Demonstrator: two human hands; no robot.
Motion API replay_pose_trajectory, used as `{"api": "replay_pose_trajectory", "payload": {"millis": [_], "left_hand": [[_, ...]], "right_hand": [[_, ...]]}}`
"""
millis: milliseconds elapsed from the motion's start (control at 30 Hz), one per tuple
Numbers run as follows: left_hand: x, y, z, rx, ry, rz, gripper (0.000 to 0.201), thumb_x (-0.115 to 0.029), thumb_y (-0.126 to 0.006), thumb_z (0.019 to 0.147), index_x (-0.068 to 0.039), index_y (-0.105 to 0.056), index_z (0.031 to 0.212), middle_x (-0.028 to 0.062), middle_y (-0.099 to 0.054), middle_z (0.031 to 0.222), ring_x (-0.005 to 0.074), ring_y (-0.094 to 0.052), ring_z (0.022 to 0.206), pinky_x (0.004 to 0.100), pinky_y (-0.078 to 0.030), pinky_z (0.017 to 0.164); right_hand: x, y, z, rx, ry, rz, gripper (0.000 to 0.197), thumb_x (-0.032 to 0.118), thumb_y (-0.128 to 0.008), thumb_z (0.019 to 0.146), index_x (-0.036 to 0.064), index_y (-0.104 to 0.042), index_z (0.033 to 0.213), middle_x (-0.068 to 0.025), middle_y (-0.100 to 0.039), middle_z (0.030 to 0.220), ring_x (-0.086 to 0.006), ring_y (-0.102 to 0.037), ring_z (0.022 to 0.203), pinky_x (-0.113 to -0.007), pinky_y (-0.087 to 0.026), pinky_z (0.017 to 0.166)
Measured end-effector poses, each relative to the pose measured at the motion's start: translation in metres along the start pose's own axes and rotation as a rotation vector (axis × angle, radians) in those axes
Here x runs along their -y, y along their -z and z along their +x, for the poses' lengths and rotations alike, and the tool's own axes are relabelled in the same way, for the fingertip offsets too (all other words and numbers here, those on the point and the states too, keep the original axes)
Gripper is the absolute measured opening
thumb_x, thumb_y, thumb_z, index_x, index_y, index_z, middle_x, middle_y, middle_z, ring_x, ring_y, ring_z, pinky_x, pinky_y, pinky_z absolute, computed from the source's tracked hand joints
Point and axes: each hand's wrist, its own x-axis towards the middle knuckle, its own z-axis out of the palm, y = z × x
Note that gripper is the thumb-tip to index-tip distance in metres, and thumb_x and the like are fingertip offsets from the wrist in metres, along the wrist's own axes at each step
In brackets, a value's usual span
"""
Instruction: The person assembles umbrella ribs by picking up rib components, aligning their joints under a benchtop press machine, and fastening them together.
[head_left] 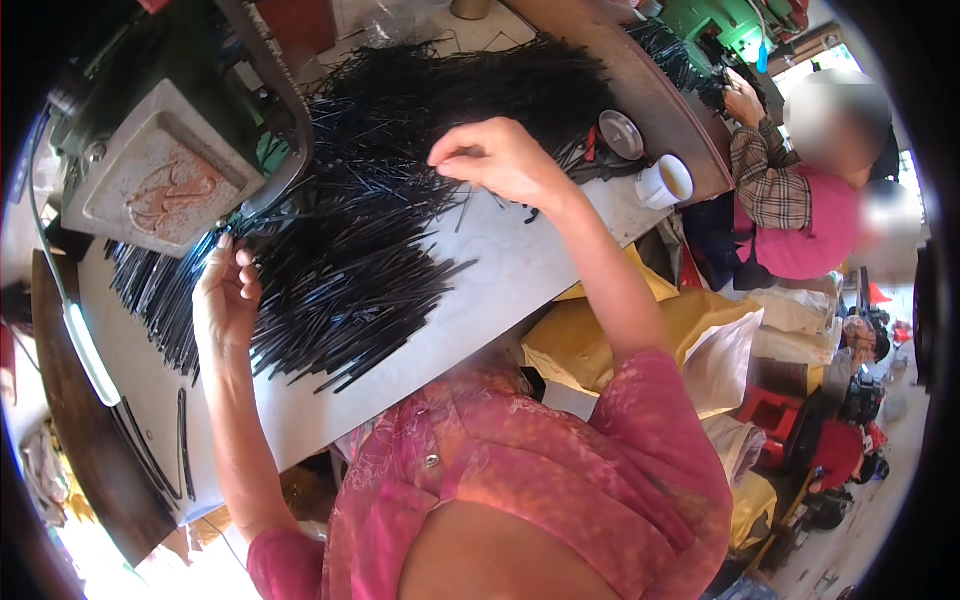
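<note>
Heaped across pale tabletop [480, 310], left to far middle: slender black strips [370, 310]. Left hand [226, 300] at near edge of grey machine plate [165, 180], fingertips drawn together; anything pinched, cannot tell. Right hand [500, 165] above strips, thumb against fingers, contents unclear. Plate blocking view behind. Right: white cup [658, 186], round metal disc [621, 134].

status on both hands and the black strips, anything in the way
Left hand beside square grey plate, grip unclear. Right hand over thin black strips, fingers curled, grip unclear. Strips heaped across white tabletop. Plate crowds left hand.
</note>
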Motion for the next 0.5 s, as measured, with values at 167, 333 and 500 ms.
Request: {"api": "replay_pose_trajectory", "payload": {"millis": [167,333,500], "left_hand": [[-0.005,-0.023,-0.017,-0.021,-0.014,0.057,0.018,-0.017,-0.056,0.082,0.000,-0.055,0.087,0.0109,-0.059,0.078,0.0144,-0.054,0.063,0.0225,-0.045,0.053],[-0.005,-0.004,-0.019,0.121,-0.007,-0.020,0.006,-0.004,-0.053,0.075,0.001,-0.055,0.078,0.0151,-0.060,0.083,0.0159,-0.053,0.065,0.0252,-0.044,0.054],[0.002,-0.020,-0.027,-0.006,0.035,0.098,0.008,-0.011,-0.055,0.074,-0.003,-0.053,0.076,0.0076,-0.056,0.070,0.0097,-0.048,0.055,0.0198,-0.035,0.041]], "right_hand": [[-0.013,-0.006,-0.006,0.043,0.228,-0.354,0.012,0.006,-0.060,0.073,0.0050,-0.063,0.085,-0.0039,-0.058,0.079,-0.0161,-0.057,0.069,-0.028,-0.045,0.060],[-0.007,-0.027,-0.012,0.055,0.298,-0.913,0.013,0.004,-0.058,0.070,0.0059,-0.059,0.082,-0.0061,-0.052,0.090,-0.0240,-0.057,0.081,-0.035,-0.048,0.066],[-0.001,-0.025,-0.015,-0.082,0.415,-0.912,0.015,0.002,-0.058,0.069,0.0066,-0.056,0.082,-0.0041,-0.055,0.086,-0.0208,-0.059,0.071,-0.031,-0.049,0.058]]}}
